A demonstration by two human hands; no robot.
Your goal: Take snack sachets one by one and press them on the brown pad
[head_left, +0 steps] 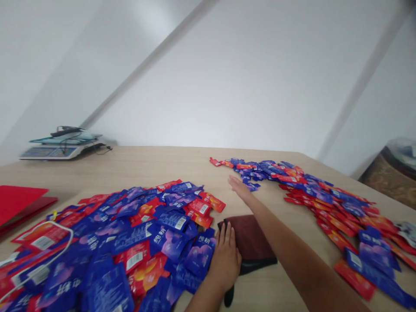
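My left hand [226, 255] lies flat with fingers stretched out, between the near pile and a flat dark brown cloth bag [251, 236] with black edging. Its fingertips rest at the bag's left edge, beside blue packets [199, 253]. Farther out, my right hand [239, 187] reaches over the bag toward the far pile, its fingers extended and nothing visible in it. Small blue and red packets [143, 232] with printed fruit and barcodes form a large heap on the left. More packets [276, 171] curve in a band along the right side.
A wooden table [156, 162] carries everything. At the back left stands a scale [53, 151] with papers and a cable on top. A red folder [21, 206] lies at the left edge, and a white cord [69, 242] crosses the heap. A brown patterned object [388, 175] is at the right.
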